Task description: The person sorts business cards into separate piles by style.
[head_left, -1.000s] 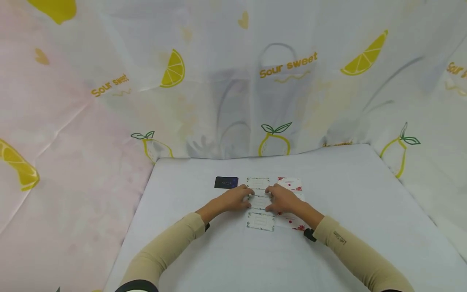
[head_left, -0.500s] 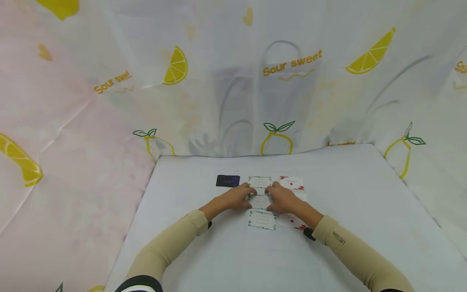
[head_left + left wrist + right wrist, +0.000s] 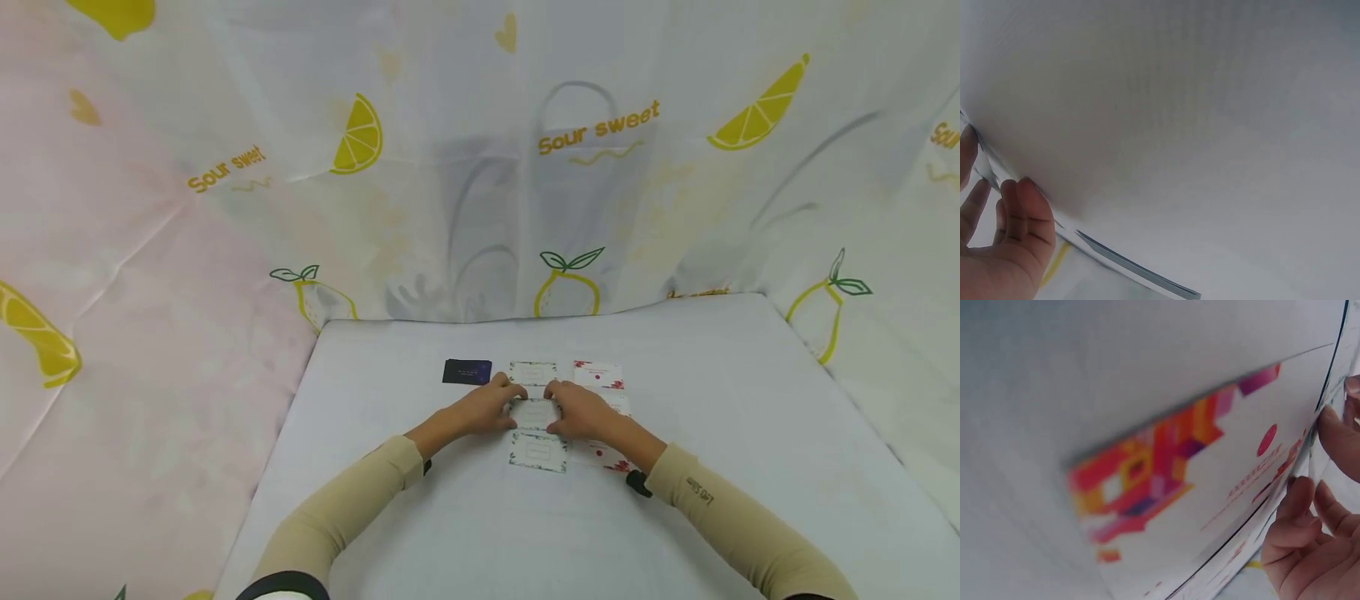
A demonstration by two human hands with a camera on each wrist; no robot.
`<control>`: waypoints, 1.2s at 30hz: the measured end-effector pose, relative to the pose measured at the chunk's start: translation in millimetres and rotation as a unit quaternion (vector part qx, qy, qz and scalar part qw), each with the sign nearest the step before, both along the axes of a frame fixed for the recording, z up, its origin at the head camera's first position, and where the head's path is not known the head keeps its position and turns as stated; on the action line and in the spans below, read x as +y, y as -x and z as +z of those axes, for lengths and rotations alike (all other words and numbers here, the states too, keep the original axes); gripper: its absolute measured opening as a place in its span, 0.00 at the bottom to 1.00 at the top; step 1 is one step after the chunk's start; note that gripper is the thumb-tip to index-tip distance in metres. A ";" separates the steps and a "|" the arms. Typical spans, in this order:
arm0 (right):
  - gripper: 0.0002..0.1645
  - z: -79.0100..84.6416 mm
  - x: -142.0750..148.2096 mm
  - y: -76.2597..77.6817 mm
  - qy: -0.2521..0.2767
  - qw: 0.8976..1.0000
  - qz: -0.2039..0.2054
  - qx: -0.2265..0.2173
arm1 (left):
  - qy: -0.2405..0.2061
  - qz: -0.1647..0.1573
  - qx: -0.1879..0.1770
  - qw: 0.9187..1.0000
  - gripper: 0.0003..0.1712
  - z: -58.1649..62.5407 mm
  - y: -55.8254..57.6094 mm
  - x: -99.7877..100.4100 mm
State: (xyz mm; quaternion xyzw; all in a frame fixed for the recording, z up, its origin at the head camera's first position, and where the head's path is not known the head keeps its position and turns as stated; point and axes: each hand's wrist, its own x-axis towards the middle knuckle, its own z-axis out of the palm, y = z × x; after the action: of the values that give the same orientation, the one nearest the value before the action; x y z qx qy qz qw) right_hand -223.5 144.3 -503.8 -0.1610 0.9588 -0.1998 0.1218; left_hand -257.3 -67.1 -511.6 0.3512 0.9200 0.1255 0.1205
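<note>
A white card with a green leafy border [image 3: 534,414] lies in the middle of a column of three such cards. My left hand [image 3: 483,408] holds its left end, thumb at the near corner and fingers at the far one. Opposite, my right hand [image 3: 583,411] holds the right end the same way. Above lies the far leafy card [image 3: 533,372], below it the near one [image 3: 538,452]. In the left wrist view, curled fingers [image 3: 1035,206] meet the white tabletop. The right wrist view shows fingertips right at the card's edge.
To the right runs a column of white cards with red patterns [image 3: 597,374], partly hidden by my right hand. A small stack of dark blue cards [image 3: 467,372] lies at the back left. A lemon-print cloth [image 3: 420,208] hangs behind the white table [image 3: 480,533].
My hands keep their places at the middle leafy card, with only slight finger shifts. The cards stay in their columns; the head view has shifted a little.
</note>
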 end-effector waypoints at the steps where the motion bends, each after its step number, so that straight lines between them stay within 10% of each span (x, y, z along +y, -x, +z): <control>1: 0.29 0.2 1.0 -0.1 0.017 1.000 0.001 -0.004 | 0.000 0.000 0.002 1.000 0.31 -0.1 -0.2 -0.1; 15: 0.10 -8.1 8.8 8.4 0.165 0.982 -0.075 -0.050 | -0.028 -0.020 0.002 0.999 0.30 -2.0 0.5 -6.8; 31: 0.13 -0.9 11.6 -3.4 0.333 0.914 -0.176 -0.149 | -0.103 -0.053 0.020 0.993 0.39 7.9 -1.4 -16.2; 36: 0.16 -1.8 14.1 -10.0 0.320 0.929 -0.148 -0.115 | -0.115 -0.058 0.014 0.992 0.36 8.9 -1.8 -19.1</control>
State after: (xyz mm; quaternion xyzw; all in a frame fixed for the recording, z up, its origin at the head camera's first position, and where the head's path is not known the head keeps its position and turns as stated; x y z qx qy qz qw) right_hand -213.5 158.4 -505.6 -0.0234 0.8366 -0.5285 0.1422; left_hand -255.5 -86.2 -502.7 0.4169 0.8792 0.2188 0.0734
